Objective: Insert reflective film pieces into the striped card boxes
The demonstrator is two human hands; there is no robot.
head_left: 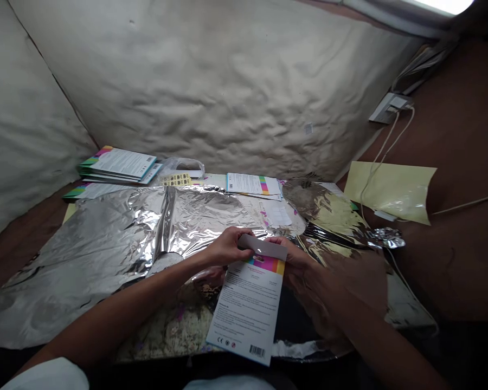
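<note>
Here's the printed packet, right in the middle, its text side facing up and its grey flap standing across the top, above the coloured band and the hanging hole. The long axis is what counts: it runs from the hands back toward the wearer, the lower end slanting a little to the left, the barcode corner out over the near edge of the desk. So the body of the packet lies on the wearer's side of both hands, and the flap lies crosswise between them.

At the left end, the left hand is nearly closed, thumb and fingers pinching the flap. Over at the right end, the right hand is curled against the flap; much of it sits behind, so I can't tell how tightly it closes. Neither hand is clearly nearer: each has its own end.

Moving outward, a silvery foil sheet spreads to the left, with more shiny film on the right, beside the right forearm. Beyond the hands, a small pile of packets rests toward the back, and a taller stack of packets sits at far left.
</note>
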